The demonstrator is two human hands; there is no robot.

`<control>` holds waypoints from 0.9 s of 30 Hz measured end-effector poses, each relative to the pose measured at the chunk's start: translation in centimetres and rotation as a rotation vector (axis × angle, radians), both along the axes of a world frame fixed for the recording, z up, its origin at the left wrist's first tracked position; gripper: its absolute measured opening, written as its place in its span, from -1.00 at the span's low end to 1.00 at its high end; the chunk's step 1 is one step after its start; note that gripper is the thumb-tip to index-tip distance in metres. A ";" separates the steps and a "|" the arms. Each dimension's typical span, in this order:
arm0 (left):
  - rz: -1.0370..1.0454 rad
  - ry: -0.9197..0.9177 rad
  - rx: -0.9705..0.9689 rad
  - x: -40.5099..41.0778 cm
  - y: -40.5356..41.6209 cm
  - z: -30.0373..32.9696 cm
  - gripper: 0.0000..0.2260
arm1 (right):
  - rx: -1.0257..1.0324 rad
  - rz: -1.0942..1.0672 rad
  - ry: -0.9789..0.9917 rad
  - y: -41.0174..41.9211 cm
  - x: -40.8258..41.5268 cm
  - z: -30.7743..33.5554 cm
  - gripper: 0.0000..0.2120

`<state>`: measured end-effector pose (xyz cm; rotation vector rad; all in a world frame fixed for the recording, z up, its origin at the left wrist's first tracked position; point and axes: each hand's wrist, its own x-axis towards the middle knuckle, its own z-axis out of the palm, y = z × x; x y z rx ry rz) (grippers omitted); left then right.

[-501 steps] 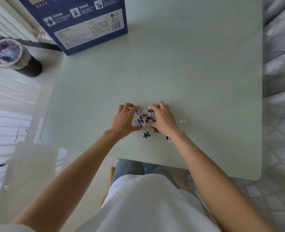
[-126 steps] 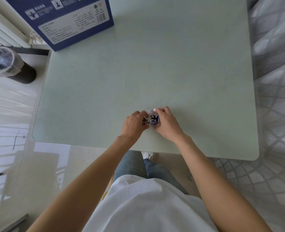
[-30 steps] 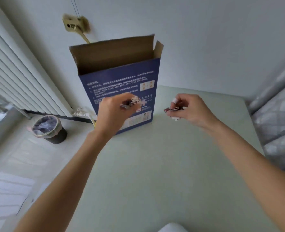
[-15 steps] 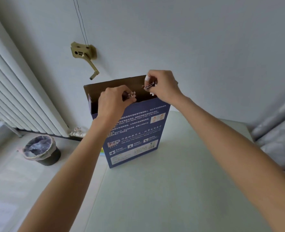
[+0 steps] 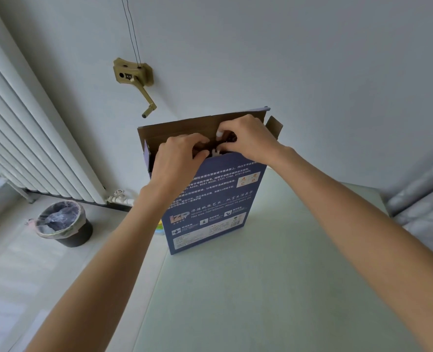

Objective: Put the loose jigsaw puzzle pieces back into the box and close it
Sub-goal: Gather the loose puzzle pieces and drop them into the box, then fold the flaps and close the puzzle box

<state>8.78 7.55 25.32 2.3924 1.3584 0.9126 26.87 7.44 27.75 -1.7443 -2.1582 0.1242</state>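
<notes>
A: Standing upright on the pale green surface point(image 5: 274, 288), the blue box point(image 5: 210, 199) has its long axis vertical and its printed face toward the camera. It sits toward the far left corner, about eleven o'clock from the middle of the surface.

B: Which way does it open?

A: Straight up. The brown top flap point(image 5: 185, 129) is raised behind the opening, and a small side flap point(image 5: 274, 128) sticks out at the box's one o'clock corner.

B: And the hands?

A: Both are at the open top, fingers curled. The left hand point(image 5: 177, 161) is at the nine o'clock side of the opening, pinching dark puzzle pieces point(image 5: 220, 146) that are mostly hidden under its fingers. The right hand point(image 5: 248, 141) is at three o'clock, close beside the left, thumb and fingers pinching a small bunch of pieces; one white piece pokes down just above the front rim.

B: Are the pieces inside the box yet?

A: They are held at the mouth, between the two hands. Whether any have gone inside I cannot tell.

B: Anything else around?

A: A dark bin point(image 5: 63, 224) with a plastic liner is on the floor at nine o'clock, a white radiator point(image 5: 27, 138) behind it, and a brass crank handle point(image 5: 134, 80) is on the wall at twelve o'clock above the box.
</notes>
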 end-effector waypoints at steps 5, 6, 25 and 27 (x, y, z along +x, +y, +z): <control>-0.030 -0.069 0.018 0.0 -0.1 0.1 -0.84 | -0.006 -0.081 0.074 0.0 -0.1 -0.7 -0.88; -0.037 -0.065 0.020 0.1 -0.2 0.1 -0.85 | 0.000 -0.089 0.121 -0.1 -0.3 -0.8 -0.87; -0.269 -0.131 0.459 1.9 -5.9 -3.0 -0.84 | 0.385 -0.095 0.115 -8.4 1.4 -3.9 -0.83; -0.353 -0.148 0.417 2.7 -8.0 -4.7 -0.83 | 0.424 -0.151 0.131 -11.9 1.9 -5.8 -0.83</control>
